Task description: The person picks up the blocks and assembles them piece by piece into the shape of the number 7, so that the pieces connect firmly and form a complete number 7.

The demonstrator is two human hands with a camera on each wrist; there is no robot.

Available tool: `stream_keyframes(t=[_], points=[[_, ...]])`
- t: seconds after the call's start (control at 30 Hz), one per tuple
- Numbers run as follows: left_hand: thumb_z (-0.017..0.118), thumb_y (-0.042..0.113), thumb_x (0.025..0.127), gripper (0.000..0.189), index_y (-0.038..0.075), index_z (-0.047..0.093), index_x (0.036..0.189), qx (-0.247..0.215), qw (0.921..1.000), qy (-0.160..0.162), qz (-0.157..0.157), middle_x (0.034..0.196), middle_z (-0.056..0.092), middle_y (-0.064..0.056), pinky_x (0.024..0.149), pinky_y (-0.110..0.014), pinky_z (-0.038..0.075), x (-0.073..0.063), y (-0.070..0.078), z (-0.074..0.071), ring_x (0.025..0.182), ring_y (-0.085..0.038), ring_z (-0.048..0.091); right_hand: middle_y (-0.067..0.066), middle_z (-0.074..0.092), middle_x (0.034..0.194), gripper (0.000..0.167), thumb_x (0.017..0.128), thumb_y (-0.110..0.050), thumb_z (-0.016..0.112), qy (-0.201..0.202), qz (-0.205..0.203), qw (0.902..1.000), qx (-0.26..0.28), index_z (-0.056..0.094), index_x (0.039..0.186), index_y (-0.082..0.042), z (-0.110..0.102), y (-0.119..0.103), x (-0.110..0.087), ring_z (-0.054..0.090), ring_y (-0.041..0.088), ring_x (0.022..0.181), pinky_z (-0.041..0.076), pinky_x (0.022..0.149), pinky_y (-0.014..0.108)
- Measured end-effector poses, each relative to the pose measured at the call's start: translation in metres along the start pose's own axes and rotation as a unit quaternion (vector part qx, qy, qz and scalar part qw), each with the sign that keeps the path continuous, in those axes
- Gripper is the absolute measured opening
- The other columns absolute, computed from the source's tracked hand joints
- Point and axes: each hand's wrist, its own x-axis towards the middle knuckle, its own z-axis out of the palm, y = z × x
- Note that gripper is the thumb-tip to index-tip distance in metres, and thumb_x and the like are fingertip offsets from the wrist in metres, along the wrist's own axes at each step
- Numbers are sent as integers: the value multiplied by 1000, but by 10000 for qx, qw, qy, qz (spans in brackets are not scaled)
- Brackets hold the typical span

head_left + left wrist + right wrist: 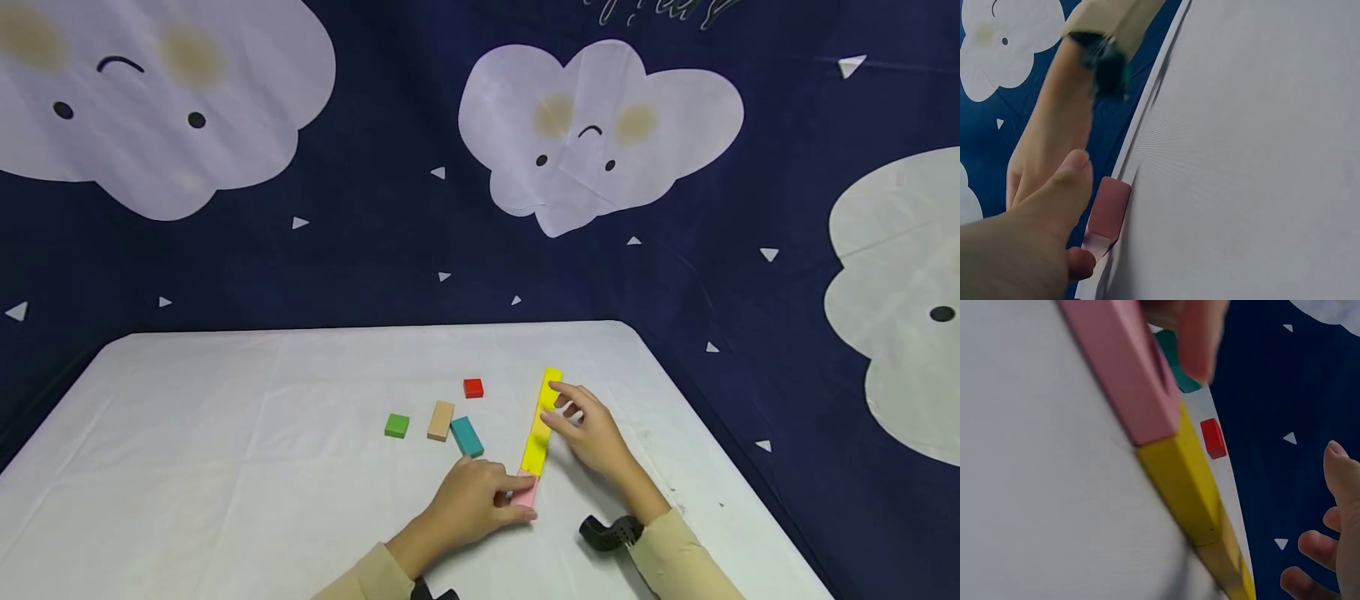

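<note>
Four loose blocks [440,421], red, green, tan, teal! One smooth pink oblong block [523,497] abuts the yellow block row [535,454]; left hand [471,500] pinches pink, right hand [596,429] hovers, fingers parted.

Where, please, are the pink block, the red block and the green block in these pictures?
Pink block [1117,370], right wrist view: middle of its visible broad face.
Red block [473,387], head view: its top face.
Green block [397,424], head view: its top face.

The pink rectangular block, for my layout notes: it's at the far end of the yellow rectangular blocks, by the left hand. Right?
Not the far end: the head view shows the pink rectangular block at the near end of the yellow blocks.
</note>
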Motion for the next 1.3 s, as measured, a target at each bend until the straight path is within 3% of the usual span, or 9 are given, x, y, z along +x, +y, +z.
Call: stream_keyframes(t=[0.27, 0.5, 0.63, 1.03, 1.3], points=[[82, 53, 71, 48, 36, 74, 116, -190, 9996, 67, 176, 61, 43, 22, 66, -17, 28, -10, -5, 3, 61, 5, 35, 7, 64, 108, 56, 89, -34, 74, -934, 22, 9955, -164, 57, 139, -15, 8, -10, 49, 59, 21, 95, 50, 84, 39], [79, 50, 77, 42, 37, 73, 117, -156, 9997, 63, 200, 65, 49, 22, 69, -19, 31, -11, -7, 6, 65, 6, 38, 9, 65, 110, 55, 90, -34, 73, -1398, -20, 9892, -436, 56, 140, -15, 21, -19, 77, 58, 23, 98, 50, 88, 42], [76, 50, 80, 40, 38, 73, 118, -172, 9997, 11, 186, 68, 51, 22, 71, -20, 32, -12, -7, 5, 68, 6, 40, 6, 65, 108, 54, 91, -33, 72, -1593, -7, 9852, -627, 57, 139, -14, 31, -19, 89, 56, 21, 95, 48, 86, 37], [75, 50, 80, 39, 37, 73, 117, -54, 9990, 188, 403, 70, 55, 21, 71, -19, 33, -12, -6, 3, 67, 6, 39, 3, 63, 105, 54, 87, -32, 76, -2182, -183, 9698, -1072, 60, 136, -15, 53, -28, 107, 56, 21, 94, 47, 89, 36], [74, 50, 81, 38, 37, 74, 116, 27, 9984, 280, 493, 72, 57, 19, 71, -19, 33, -11, -6, 3, 69, 6, 39, -2, 65, 99, 38, 85, -32, 78, -2266, -223, 9636, -1404, 70, 120, -17, 61, -32, 108, 54, 14, 89, 47, 88, 34]])
